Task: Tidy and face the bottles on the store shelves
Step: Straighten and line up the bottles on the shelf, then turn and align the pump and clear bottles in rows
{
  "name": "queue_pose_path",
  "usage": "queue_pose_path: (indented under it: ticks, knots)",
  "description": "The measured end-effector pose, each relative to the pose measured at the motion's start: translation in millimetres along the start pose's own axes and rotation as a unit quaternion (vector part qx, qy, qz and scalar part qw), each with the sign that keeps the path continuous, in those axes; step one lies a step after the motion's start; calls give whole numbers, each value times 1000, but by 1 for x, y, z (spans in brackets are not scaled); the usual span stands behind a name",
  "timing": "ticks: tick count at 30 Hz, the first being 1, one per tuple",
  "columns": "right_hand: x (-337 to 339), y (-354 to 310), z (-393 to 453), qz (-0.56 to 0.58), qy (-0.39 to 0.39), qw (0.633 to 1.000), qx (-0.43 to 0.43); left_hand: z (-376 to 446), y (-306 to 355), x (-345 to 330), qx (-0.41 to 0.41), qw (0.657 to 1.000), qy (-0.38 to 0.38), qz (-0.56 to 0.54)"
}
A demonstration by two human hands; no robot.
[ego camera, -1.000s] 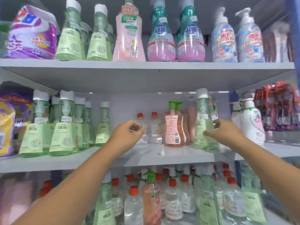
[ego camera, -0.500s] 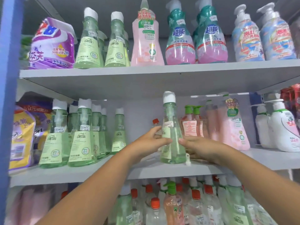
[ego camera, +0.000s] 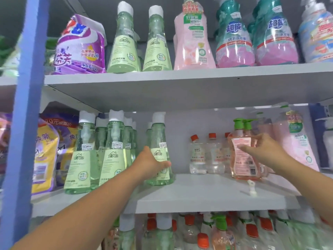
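**Two hands, two bottles: one set in its row, the next being reached**

Two forearms come up from the bottom of the frame to the middle shelf (ego camera: 207,195). Half a second ago both hands held one green bottle at the centre of this shelf; now that green bottle (ego camera: 159,154) stands upright left of centre, just right of the other green bottles (ego camera: 100,156), with its label facing out. A second ago it stood further right, beside the pink stock, so it has been brought over to its own kind. That step looks close to finished: it is in line with its mates, though a small gap separates it from them.

The left hand (ego camera: 150,164) wraps the lower body of the green bottle, thumb across the label front, so this grip is closed on it. The right hand (ego camera: 262,150) has let go and moved to the right of the frame, where it is at the orange pump bottle (ego camera: 243,156). Its fingers lie fairly straight across the back label, which faces forward; whether they press or merely touch, I cannot tell. Judging by that label, this bottle probably needs turning.

Further back, small clear bottles with red caps (ego camera: 205,154) stand against the rear wall between the two hands.
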State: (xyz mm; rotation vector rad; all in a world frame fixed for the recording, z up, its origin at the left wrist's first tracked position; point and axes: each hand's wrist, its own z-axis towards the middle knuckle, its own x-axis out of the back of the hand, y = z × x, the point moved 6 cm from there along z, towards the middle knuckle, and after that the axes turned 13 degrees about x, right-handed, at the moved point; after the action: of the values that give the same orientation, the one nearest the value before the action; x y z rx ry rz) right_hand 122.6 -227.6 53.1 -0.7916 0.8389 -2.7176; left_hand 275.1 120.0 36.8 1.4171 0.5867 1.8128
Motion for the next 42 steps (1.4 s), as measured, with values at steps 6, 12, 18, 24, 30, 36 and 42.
queue_pose_path:
  ticks: [6,12,18,24,30,36,42]
  knots:
    - [-19,16,6,2,-1,1000,8,33,8,1,41,991,35,125]
    - [-24,32,8,9,-69,998,-1,40,-6,-5,55,989,70,121]
    - [-26,36,8,29,-86,996,-6,31,-5,-1,38,971,155,176]
    - [-33,28,2,76,-113,991,14,23,-3,2,46,977,149,146]
    - [-32,-3,-18,110,-157,979,63,-13,38,9,-131,947,279,87]
    - [-15,-13,-20,155,-123,976,87,-56,92,-87,-104,982,-109,-113]
    - [18,41,16,45,-79,994,-60,-54,77,-94,-49,966,-145,-209]
